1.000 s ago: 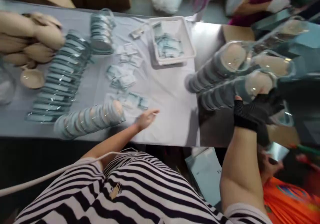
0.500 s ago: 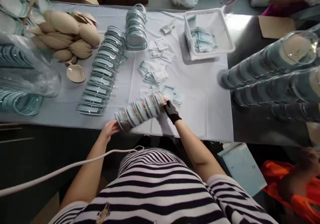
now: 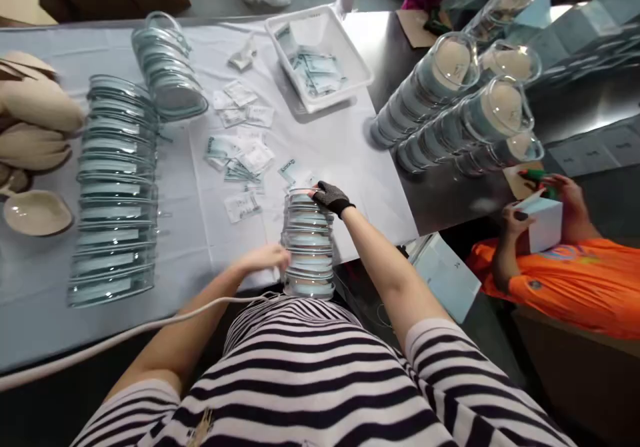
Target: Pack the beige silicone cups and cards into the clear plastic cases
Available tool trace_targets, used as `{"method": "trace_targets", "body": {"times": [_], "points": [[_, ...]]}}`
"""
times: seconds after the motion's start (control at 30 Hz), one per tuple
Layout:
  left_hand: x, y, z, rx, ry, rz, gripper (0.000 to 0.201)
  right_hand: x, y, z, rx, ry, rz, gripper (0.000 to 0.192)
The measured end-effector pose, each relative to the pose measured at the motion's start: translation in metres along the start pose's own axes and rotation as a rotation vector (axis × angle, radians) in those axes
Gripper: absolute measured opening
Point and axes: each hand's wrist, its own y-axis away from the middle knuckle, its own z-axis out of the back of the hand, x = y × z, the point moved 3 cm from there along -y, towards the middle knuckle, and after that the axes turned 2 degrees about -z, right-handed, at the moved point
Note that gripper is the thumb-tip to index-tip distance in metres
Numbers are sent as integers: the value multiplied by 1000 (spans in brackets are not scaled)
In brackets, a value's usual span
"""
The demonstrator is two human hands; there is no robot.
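Observation:
A stack of see-through round bowls (image 3: 309,242) with pale blue bands lies at the table's front edge, its near end against my striped shirt. My right hand (image 3: 331,198), in a black fingerless glove, is closed round the stack's far end. Beside the stack's left side is my left hand (image 3: 270,258), bare and blurred; whether its fingers touch the bowls I cannot tell. Small printed sachets (image 3: 250,154) lie loose on the white cloth beyond. To the left stretches a longer row of similar bowls (image 3: 116,194), with a shorter stack (image 3: 173,67) behind it.
A white plastic basket (image 3: 345,94) holding sachets stands at the back. Cream spoon-shaped pieces (image 3: 37,104) are heaped at far left. Tall bowl stacks (image 3: 425,94) lean over the dark table at right. A person in orange (image 3: 565,267) holds a pale box (image 3: 545,226). A white cable crosses my left forearm.
The bowl stack has swung from slanting sideways to pointing away from me, drawn against my body. My left hand has left its near end and moved to its side. The view has turned right.

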Motion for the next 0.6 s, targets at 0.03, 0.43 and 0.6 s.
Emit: {"method": "trace_targets", "body": {"times": [0.03, 0.43, 0.6], "points": [[-20, -15, 24, -225, -36, -91, 42, -3, 3, -3, 11, -26, 19, 43], [-96, -142, 83, -369, -410, -158, 45, -120, 0, -6, 319, -537, -324, 26], [-97, -134, 91, -284, -256, -154, 53, -112, -27, -6, 488, -551, -263, 10]]}}
